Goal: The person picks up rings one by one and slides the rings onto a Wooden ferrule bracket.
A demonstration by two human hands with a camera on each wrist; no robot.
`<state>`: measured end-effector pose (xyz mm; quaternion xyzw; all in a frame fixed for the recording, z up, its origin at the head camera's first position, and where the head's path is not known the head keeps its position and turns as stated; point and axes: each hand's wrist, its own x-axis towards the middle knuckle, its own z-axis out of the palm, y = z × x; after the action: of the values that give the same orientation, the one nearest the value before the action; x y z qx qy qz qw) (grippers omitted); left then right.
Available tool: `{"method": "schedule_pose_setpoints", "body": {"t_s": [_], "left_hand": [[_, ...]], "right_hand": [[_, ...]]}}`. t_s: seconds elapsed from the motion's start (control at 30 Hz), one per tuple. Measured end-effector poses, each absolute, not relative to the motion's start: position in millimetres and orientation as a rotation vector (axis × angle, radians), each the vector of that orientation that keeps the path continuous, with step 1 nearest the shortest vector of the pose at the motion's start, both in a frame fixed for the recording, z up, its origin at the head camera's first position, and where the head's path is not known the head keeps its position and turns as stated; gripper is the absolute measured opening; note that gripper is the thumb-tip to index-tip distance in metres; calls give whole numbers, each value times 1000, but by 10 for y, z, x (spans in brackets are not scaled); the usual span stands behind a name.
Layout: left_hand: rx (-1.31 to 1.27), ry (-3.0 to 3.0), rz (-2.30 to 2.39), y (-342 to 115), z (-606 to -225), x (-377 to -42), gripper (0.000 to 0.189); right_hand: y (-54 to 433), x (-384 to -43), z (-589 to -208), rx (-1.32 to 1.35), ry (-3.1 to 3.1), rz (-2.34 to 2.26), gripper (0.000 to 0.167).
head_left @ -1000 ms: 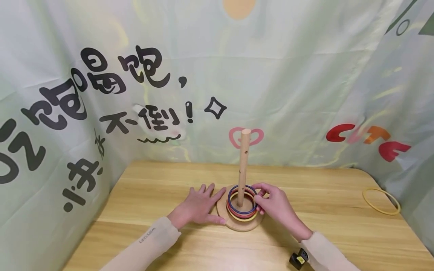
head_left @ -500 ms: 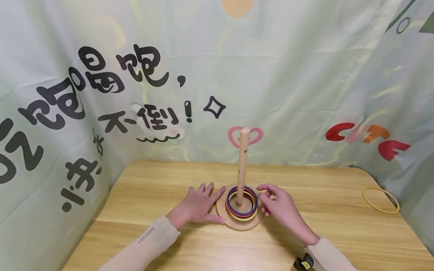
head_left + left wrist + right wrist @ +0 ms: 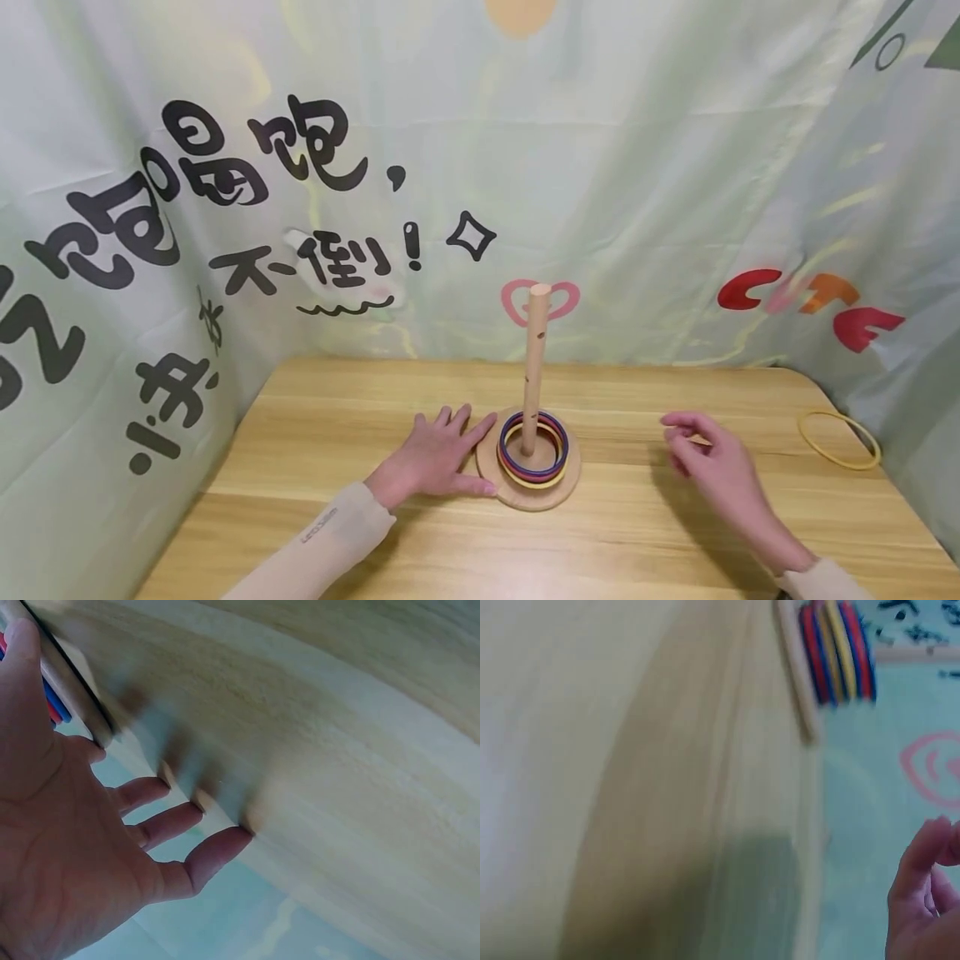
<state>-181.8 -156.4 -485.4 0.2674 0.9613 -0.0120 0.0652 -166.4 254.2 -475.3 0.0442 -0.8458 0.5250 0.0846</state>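
A round wooden base bears an upright wooden post with a stack of thin rings around its foot, blue on top. Red, blue and yellow rings show in the right wrist view. My left hand lies with spread fingers at the base's left side, thumb and forefinger touching its rim. In the left wrist view the same hand has its fingertips on the table. My right hand hovers right of the base, fingers loosely bent, holding nothing. A single yellow ring lies further right.
The wooden table ends at a printed fabric curtain that hangs behind it and on both sides. The loose yellow ring sits close to the table's right edge, near the curtain.
My right hand has let go of the blue ring, which now lies on the stack, and has moved off to the right. The left hand has stayed at the base.
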Motion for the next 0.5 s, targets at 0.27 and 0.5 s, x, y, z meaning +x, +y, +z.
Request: {"method": "schedule_pose_setpoints", "body": {"t_s": [0.27, 0.5], "left_hand": [[800, 2892, -54, -1553, -4842, -1825, 112], [781, 2883, -69, -1545, -4875, -1831, 114]], "right_hand": [[3527, -1709, -4865, -90, -2640, 1201, 35], [4227, -1810, -4962, -349, -2767, 1075, 59]]}}
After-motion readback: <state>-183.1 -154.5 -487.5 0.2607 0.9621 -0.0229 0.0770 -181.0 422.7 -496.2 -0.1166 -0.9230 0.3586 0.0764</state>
